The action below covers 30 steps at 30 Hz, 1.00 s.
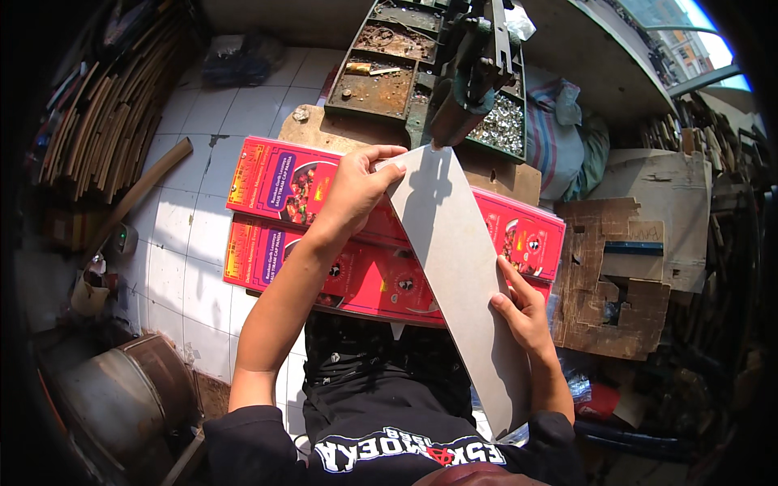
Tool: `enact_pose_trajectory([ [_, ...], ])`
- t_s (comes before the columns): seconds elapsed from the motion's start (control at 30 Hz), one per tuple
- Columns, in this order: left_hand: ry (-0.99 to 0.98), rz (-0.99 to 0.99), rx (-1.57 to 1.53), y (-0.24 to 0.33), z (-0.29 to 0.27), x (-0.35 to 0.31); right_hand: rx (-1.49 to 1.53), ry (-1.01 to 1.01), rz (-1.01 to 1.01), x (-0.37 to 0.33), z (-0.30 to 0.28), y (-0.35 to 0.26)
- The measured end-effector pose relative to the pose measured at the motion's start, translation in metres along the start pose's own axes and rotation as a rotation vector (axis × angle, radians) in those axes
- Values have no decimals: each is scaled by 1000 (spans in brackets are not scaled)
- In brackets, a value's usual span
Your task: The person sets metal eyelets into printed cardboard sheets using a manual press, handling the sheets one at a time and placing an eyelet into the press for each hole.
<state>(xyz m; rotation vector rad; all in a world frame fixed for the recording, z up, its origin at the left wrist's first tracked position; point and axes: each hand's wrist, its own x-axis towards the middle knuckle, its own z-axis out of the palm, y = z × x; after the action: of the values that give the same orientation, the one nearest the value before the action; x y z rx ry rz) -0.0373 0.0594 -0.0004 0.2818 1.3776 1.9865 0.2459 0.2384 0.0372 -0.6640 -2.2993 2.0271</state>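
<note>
A long pale grey cardboard sheet (454, 243) runs slantwise from a dark metal hand press (463, 101) down toward my body. My left hand (362, 185) pinches its far left corner between thumb and fingers. Farther down, my right hand (523, 306) grips the right edge, thumb on top. The sheet's far end lies right under the press head, whose shadow falls on it. Beneath the sheet are two stacks of red printed cards, a far stack (267, 182) and a near stack (251, 251), partly hidden by my left arm and the sheet.
Behind the press, compartment trays (381, 81) hold small metal bits, with shiny pieces (501, 125) on the right. Cut cardboard (583, 283) and a striped sack (551, 130) lie at right. At left stand stacked boards (113, 105), a cardboard tube (146, 194) and a metal drum (130, 397).
</note>
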Motion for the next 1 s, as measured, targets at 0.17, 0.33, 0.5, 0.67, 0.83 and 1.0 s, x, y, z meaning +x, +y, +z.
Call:
enact_pose_trajectory([
  [0.17,-4,-16,-25,2,2,-2,-42,17,-29,0,-1,1],
  [0.33,-26,3,-39,5,4,-2,-86,37,-50,-3,-4,4],
  [0.5,-15,2,-27,-2,0,1,-66,18,-16,0,-2,1],
  [0.67,-21,17,-5,-2,0,1,-39,-6,-2,0,-3,-1],
  [0.83,-18,-11,-4,1,1,2,16,-33,28,2,-5,-3],
  [1.0,-11,-33,10,3,2,2,24,-38,46,3,-6,-1],
])
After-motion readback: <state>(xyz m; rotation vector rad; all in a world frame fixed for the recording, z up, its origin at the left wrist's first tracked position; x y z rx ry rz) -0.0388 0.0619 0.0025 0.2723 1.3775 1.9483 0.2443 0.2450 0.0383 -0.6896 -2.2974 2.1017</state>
